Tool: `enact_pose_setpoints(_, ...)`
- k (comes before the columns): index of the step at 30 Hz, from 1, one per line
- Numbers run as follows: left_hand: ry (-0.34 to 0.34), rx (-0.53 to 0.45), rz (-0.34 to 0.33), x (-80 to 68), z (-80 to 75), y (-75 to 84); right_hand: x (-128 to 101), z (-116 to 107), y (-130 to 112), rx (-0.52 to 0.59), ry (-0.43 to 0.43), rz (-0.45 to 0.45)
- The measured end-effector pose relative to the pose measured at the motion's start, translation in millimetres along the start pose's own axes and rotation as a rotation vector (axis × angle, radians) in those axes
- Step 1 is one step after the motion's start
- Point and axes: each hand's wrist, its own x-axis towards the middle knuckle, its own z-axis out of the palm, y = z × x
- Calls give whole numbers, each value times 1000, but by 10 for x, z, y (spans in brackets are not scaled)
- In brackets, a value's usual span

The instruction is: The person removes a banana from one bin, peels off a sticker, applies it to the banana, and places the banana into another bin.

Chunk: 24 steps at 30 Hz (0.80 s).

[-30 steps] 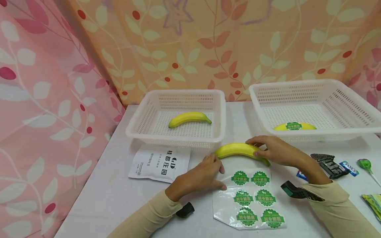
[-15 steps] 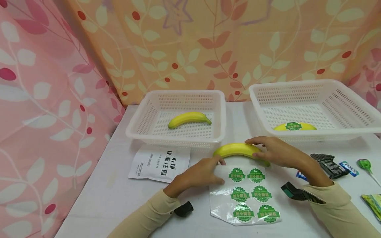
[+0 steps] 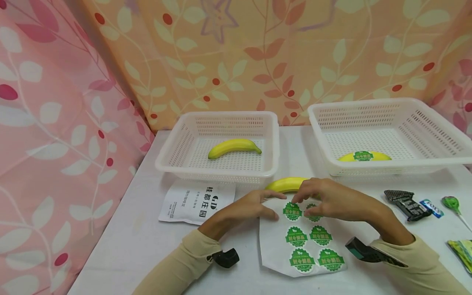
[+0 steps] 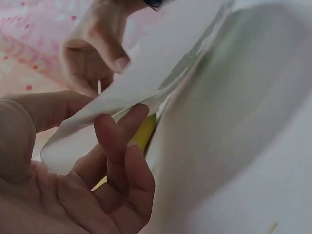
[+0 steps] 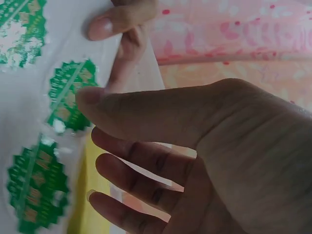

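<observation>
Sticker sheet (image 3: 302, 241) lies on the white table (image 3: 121, 246) right in front of the person, six green round stickers on it in two columns, its far edge lifted off the table. Left hand (image 3: 254, 207) pinches the sheet's top left corner between thumb and fingers; the left wrist view shows the paper curling up over the curled fingers (image 4: 114, 141). Right hand (image 3: 332, 198) hovers over the top of the sheet, thumb and fingertips drawn close together at the top pair of stickers, the top left sticker (image 3: 292, 211) just by its fingertips; whether it has a sticker edge pinched, I cannot tell. In the right wrist view the thumb (image 5: 146, 109) stretches out over the green stickers, the fingers bent beneath it.

Just beyond both hands a loose banana (image 3: 285, 184) lies on the table, partly hidden by the right hand, close to the left basket (image 3: 217, 172). That basket holds a plain banana (image 3: 234, 146). The right basket (image 3: 387, 167) holds a banana with a green sticker (image 3: 363, 156). A white printed packet (image 3: 197, 201) lies left of the sheet.
</observation>
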Motion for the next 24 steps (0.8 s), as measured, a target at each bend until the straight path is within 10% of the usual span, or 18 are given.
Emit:
enact_pose_setpoints(14, -80, -249, -12, 7, 2, 9, 46, 76, 19, -15, -26, -15)
enact_pose_setpoints(24, 31, 167, 46, 31, -2, -46, 11, -2, 44, -48, 77, -34)
